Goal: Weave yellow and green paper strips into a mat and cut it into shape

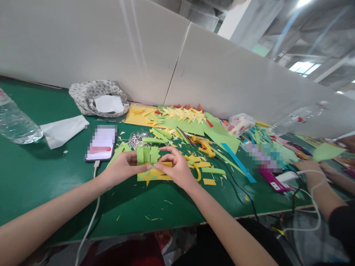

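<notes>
- Green table (50,184) against a white partition (97,44), scraps (209,181) strewn mid-table.
- Paper piece (146,156) (green and yellow strips) sits between the person's hands, near the front of the table, right of the phone (101,142).
- Left hand (122,170): narrow grip on the piece's left side, thumb across the front.
- Right hand (177,168): pinching the right side at a yellow strip (165,168), thumb tips nearly meeting; hidden fingertips, can't tell.
- Glue gun (204,144) lies beyond the right hand, blue strip (238,162) farther right.
- Cloth bag (83,96) by the partition, bottle (19,122) far left.
- Co-worker's hand (306,166) well apart, at right.
</notes>
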### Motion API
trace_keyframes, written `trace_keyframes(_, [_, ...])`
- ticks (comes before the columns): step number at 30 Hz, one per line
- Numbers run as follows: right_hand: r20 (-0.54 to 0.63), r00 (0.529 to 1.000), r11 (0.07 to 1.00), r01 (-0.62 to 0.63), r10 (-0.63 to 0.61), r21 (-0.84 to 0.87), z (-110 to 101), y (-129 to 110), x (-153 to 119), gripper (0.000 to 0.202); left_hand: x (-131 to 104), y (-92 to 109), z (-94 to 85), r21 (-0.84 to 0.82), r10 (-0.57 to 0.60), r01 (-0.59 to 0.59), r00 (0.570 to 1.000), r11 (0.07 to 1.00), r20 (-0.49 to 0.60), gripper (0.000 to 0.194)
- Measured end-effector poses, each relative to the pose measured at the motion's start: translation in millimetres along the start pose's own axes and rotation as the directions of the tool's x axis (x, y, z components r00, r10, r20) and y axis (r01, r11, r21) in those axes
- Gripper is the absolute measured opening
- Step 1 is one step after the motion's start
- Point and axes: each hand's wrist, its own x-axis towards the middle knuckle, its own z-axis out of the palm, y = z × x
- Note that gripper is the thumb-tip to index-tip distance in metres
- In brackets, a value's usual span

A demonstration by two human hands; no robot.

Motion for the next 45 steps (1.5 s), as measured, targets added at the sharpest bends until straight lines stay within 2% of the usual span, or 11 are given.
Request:
trace_keyframes(3, [-0.021,1.000,1.000,-0.004,0.004,-0.007,-4,3,2,0.045,1,-1,-1.5,-0.075,-0.003,0.004,1.000,0.997,0.015,0.020])
trace_keyframes(6, [0.015,1.000,1.000,-0.017,0.017,-0.013,-5,2,2,0.049,2,-3,-1.4,-0.050,0.003,-0.004,1.000,0.999,-0.007,0.024])
trace_keyframes(11, [0.074,0.997,1.000,-0.013,0.014,-0.014,-4,-2,1,0.051,1,-5,2.9,-0.002,0.020,-0.020,0.998,1.000,0.060,0.029])
trace_keyframes(17, [-0.015,1.000,1.000,-0.012,0.012,-0.023,-5,0,2,0.046,1,-4,1.2,-0.055,-0.060,0.058,0.998,0.997,-0.031,0.025])
trace_keyframes(20, [0.005,0.999,0.999,-0.032,0.032,0.024,-5,-1,1,0.050,2,-3,-0.4,-0.067,-0.090,0.088,0.995,0.994,-0.031,0.023])
trace_keyframes(23, [0.020,0.999,0.998,-0.042,0.041,0.049,-3,-2,0,0.053,1,-4,0.1,-0.078,-0.101,0.100,0.995,0.992,-0.005,0.022])
trace_keyframes(33, [-0.036,0.999,1.000,-0.025,0.025,0.018,-1,-2,0,0.049,3,-11,0.9,-0.071,-0.074,0.078,0.996,0.994,0.059,0.020])
trace_keyframes(43, [-0.057,0.998,1.000,-0.021,0.020,-0.018,2,-3,-1,0.046,2,-9,2.9,-0.045,-0.066,0.068,0.996,0.997,0.053,0.024])
trace_keyframes(45, [-0.055,0.998,0.999,-0.029,0.029,-0.016,4,-4,-2,0.047,2,-8,3.1,-0.039,-0.056,0.059,0.995,0.998,0.079,0.023])
